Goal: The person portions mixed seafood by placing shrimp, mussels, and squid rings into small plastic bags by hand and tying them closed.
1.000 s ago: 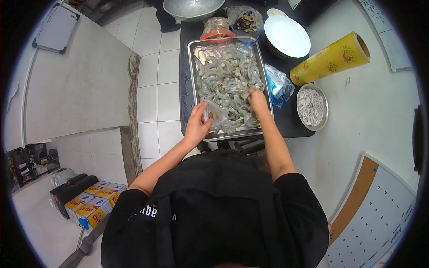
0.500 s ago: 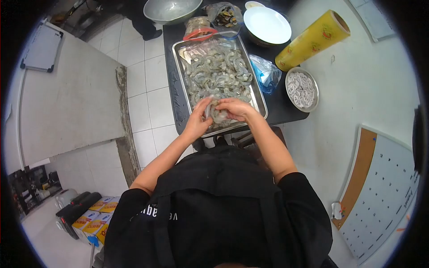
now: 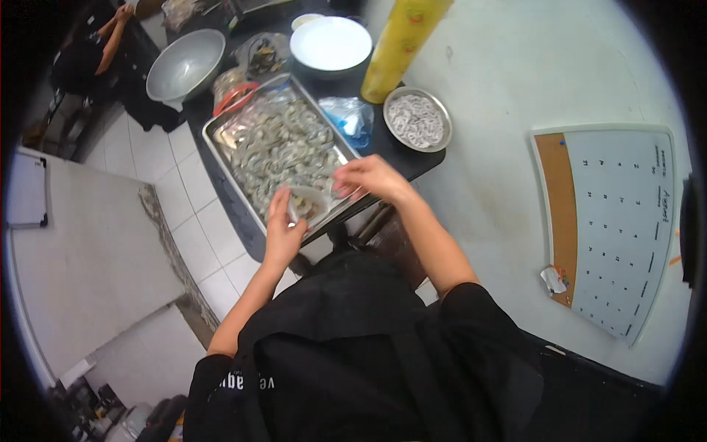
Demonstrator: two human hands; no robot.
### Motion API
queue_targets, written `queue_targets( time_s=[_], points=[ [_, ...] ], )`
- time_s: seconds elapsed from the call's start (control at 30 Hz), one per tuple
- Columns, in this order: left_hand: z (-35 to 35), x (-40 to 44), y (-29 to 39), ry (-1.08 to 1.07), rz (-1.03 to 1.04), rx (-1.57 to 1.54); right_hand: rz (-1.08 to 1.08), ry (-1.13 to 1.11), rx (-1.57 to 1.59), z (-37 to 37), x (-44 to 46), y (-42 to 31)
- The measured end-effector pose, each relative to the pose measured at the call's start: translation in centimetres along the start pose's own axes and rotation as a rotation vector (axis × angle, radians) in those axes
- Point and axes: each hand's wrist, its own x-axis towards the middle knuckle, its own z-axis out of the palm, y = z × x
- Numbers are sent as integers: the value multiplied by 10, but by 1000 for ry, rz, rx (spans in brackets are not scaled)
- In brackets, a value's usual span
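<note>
My left hand is closed on a small clear plastic bag with some shrimp inside, held over the near end of a metal tray. Many raw grey shrimp are spread across the tray. My right hand is just right of the bag, above the tray's near right corner. Its fingers are bent and drawn together; what they hold, if anything, cannot be made out.
A steel bowl of pale shrimp or similar pieces, a blue-and-clear plastic bag, a yellow wrap roll and a white plate stand on the dark table. Left of them is a large metal bowl. Another person stands far left.
My view has turned, so the table appears further left. My right hand has moved apart from my left, and the bag's opening now shows beside my left hand.
</note>
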Motion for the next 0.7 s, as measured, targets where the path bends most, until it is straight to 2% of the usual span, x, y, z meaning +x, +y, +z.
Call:
queue_targets(
  time_s=[0.07,0.1,0.13,0.17,0.23,0.37,0.43,0.47,0.53,0.57,0.6,0.7],
  points=[
    [3,3,17,5,-3,-26,-78,360,-93,-71,15,25],
    [5,3,26,14,-28,-54,-89,589,-295,-116,27,50],
    [8,4,34,17,-17,-49,-111,841,-683,-156,32,68],
    [11,7,41,30,-87,-123,-121,964,-828,-203,49,101],
    [21,10,47,63,-170,-257,-90,1036,-751,-261,61,130],
    [38,20,62,44,-259,-28,-83,1021,-822,-295,86,149],
    [49,23,60,54,-127,119,-92,948,-1062,-296,103,159],
    [53,24,60,53,-136,133,-92,938,-1050,-301,107,163],
    [65,31,70,65,-162,3,98,783,-949,-310,99,141],
    [69,34,75,80,-188,28,-11,806,-850,-324,103,151],
    [73,37,78,86,-190,27,-15,802,-853,-333,100,147],
    [83,45,79,92,-187,61,-172,711,-523,-360,98,145]
  ],
)
